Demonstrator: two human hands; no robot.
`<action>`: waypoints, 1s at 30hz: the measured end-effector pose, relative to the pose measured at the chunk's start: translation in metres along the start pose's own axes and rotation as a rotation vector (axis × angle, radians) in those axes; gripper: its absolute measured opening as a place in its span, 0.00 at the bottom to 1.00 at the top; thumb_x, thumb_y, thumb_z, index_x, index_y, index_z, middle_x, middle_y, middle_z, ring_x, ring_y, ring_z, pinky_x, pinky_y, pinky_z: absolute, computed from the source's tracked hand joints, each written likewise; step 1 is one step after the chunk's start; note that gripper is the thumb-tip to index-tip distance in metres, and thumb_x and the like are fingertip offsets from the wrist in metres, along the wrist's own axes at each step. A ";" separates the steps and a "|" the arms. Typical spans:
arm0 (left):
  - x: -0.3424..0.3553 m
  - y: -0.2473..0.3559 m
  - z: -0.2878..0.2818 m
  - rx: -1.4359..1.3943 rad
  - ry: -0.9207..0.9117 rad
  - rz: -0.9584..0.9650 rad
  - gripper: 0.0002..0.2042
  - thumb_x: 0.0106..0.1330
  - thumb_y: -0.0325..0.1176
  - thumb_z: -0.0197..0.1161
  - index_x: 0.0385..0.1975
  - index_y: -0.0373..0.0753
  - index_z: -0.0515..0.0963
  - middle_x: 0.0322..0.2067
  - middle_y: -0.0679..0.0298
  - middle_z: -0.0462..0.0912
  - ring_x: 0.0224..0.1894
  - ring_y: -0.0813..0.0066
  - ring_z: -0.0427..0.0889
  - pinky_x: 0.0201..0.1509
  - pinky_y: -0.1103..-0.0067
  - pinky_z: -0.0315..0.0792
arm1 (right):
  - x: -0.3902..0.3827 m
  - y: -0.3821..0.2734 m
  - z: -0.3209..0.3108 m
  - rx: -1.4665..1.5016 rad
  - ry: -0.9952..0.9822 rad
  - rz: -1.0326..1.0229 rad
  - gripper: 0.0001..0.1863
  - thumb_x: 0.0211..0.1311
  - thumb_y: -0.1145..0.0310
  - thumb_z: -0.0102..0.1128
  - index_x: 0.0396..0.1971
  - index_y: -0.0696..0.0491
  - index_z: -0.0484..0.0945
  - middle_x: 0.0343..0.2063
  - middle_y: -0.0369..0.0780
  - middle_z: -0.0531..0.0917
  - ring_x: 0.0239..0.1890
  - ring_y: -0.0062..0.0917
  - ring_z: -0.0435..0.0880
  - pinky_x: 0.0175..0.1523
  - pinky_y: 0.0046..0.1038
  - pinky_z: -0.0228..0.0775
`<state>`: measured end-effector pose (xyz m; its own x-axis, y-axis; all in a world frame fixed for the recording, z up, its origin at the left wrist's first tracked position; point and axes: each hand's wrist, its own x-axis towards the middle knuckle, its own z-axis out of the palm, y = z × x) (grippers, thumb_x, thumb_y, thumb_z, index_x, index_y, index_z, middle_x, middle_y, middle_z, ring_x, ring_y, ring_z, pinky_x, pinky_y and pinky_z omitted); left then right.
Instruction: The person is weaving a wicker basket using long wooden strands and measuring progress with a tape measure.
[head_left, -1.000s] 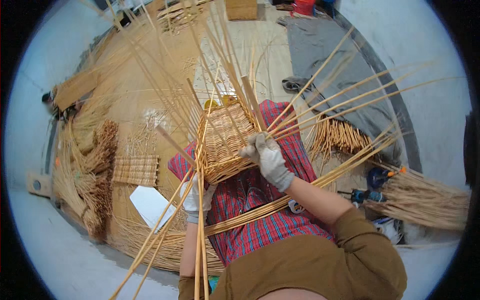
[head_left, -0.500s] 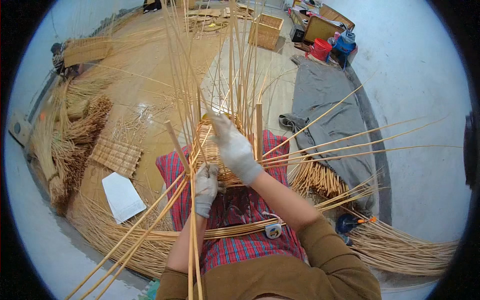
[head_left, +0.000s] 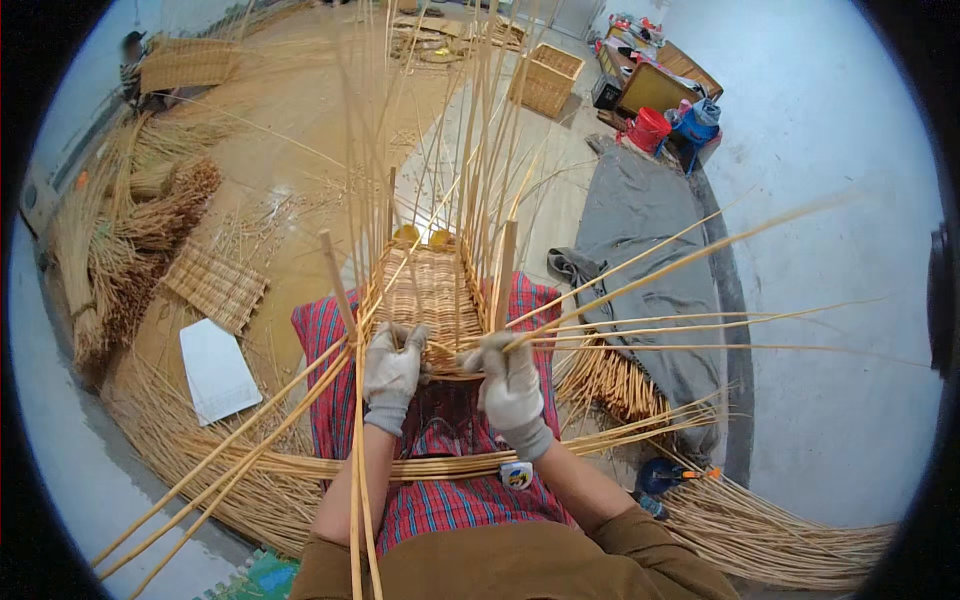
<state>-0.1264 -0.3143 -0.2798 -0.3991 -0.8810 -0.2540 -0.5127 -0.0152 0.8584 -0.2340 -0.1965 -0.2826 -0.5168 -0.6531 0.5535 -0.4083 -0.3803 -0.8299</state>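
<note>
Head view: left hand (head_left: 393,372) grips the basket (head_left: 432,288) at its rim, right hand (head_left: 513,385) pinches a rod (head_left: 660,272); the white disc (head_left: 516,475) bears a label (head_left: 517,478) too small to read.

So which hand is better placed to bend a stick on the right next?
Probably the right hand: it's beside the rods fanning out rightward. The left hand is farther away, at the near left of the basket.
</note>
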 end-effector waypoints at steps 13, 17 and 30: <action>0.007 0.018 0.050 -0.284 -0.432 -0.102 0.15 0.72 0.37 0.56 0.50 0.33 0.71 0.39 0.55 0.83 0.27 0.68 0.85 0.27 0.75 0.81 | 0.120 0.010 -0.030 -0.866 -0.062 -0.287 0.24 0.65 0.78 0.55 0.60 0.49 0.68 0.43 0.41 0.81 0.46 0.24 0.81 0.50 0.26 0.75; 0.016 0.001 0.056 -0.324 -0.330 -0.026 0.16 0.71 0.40 0.57 0.49 0.34 0.72 0.38 0.55 0.83 0.28 0.69 0.86 0.27 0.74 0.79 | 0.156 0.018 -0.037 -0.020 -0.143 0.090 0.30 0.69 0.71 0.53 0.68 0.45 0.55 0.38 0.41 0.80 0.38 0.28 0.82 0.44 0.29 0.78; -0.008 -0.015 0.080 0.600 0.041 0.978 0.56 0.44 0.39 0.76 0.73 0.42 0.46 0.59 0.56 0.72 0.62 0.60 0.70 0.74 0.65 0.52 | 0.073 0.100 -0.164 -0.023 0.124 0.606 0.10 0.74 0.71 0.43 0.51 0.54 0.66 0.20 0.36 0.73 0.19 0.21 0.77 0.33 0.28 0.81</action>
<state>-0.1762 -0.2694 -0.3257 -0.8070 -0.4065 0.4284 -0.2810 0.9023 0.3269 -0.4363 -0.1752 -0.3138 -0.7452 -0.6668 -0.0107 -0.0300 0.0495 -0.9983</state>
